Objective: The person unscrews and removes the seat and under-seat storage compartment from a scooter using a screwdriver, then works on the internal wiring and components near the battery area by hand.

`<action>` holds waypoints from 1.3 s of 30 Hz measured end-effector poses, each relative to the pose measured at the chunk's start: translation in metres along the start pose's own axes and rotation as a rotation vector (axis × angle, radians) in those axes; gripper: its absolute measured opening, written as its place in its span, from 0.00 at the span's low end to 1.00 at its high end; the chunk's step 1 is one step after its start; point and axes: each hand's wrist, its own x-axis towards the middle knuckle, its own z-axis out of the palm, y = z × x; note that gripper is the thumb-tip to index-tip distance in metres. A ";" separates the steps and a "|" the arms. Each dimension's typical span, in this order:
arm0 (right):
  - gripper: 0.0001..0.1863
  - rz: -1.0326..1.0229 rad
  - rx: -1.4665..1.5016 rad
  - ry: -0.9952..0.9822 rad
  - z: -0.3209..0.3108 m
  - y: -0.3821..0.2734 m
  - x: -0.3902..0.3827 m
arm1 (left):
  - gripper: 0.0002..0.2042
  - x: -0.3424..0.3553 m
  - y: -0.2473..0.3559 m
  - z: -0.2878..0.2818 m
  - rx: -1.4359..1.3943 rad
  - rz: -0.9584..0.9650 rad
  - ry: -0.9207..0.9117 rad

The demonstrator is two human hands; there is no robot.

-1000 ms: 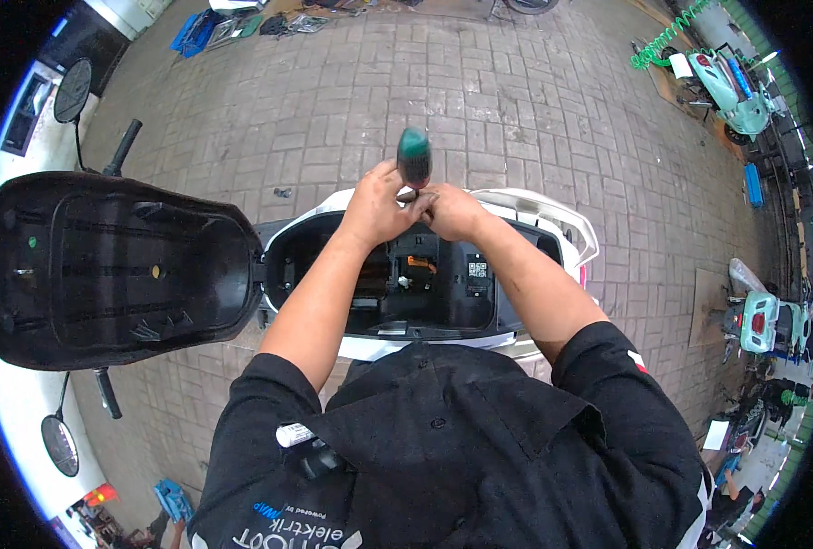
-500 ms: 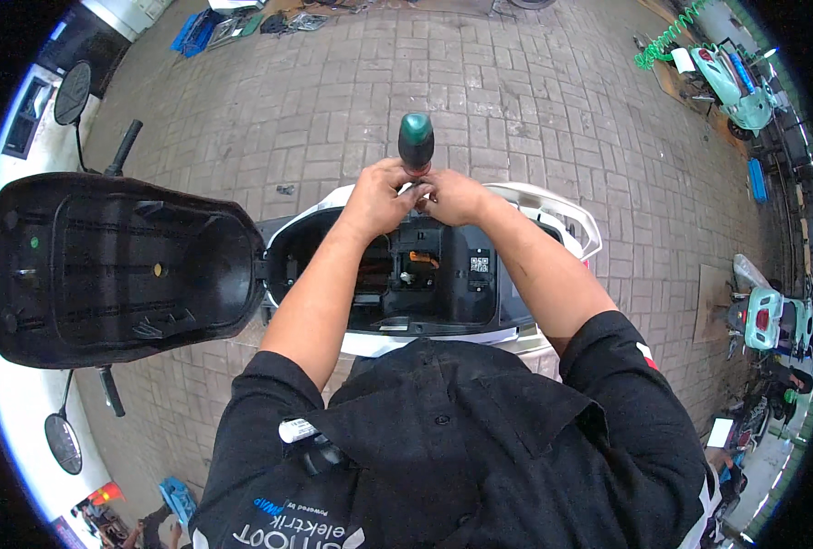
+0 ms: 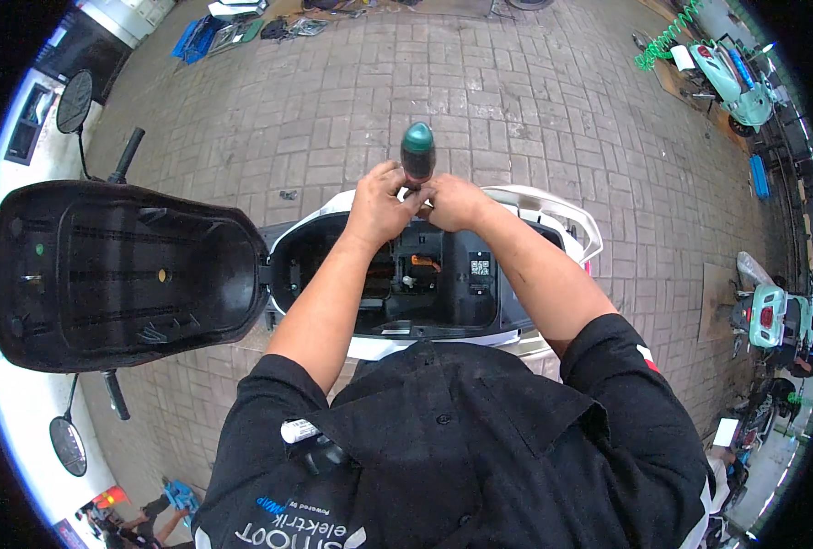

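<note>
A thick-handled screwdriver [image 3: 417, 154], green at its top and black below, points away over the far side of an opened scooter. My left hand [image 3: 379, 203] is closed at the lower end of its handle, fingers bent around it from the left. Close against it, my right hand [image 3: 452, 202] is closed too, its fingertips pinched below the handle. What lies between those fingertips is hidden. Under my wrists is the scooter's black storage compartment [image 3: 466, 311], with an orange connector [image 3: 422, 262] inside.
The raised black seat [image 3: 105, 274] is tipped over to the left, between handlebar grips and mirrors [image 3: 74, 101]. A white grab rail [image 3: 553, 203] curves at the scooter's right end. Mint-green scooters [image 3: 766, 316] stand at the far right on the brick floor [image 3: 333, 101].
The screwdriver handle has come slightly nearer and tilted a little. Both hands stay together at its lower end, with small finger shifts. The whole view has shifted slightly.
</note>
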 end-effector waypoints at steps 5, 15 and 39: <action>0.10 0.126 0.022 -0.105 -0.005 -0.002 0.000 | 0.10 0.003 0.003 0.005 0.084 0.174 0.104; 0.15 0.261 0.179 -0.091 -0.012 -0.001 -0.005 | 0.17 -0.053 -0.077 0.038 -0.009 -0.603 -0.215; 0.17 0.252 0.521 0.019 -0.039 0.017 -0.037 | 0.11 -0.029 -0.063 0.074 0.415 -0.274 -0.253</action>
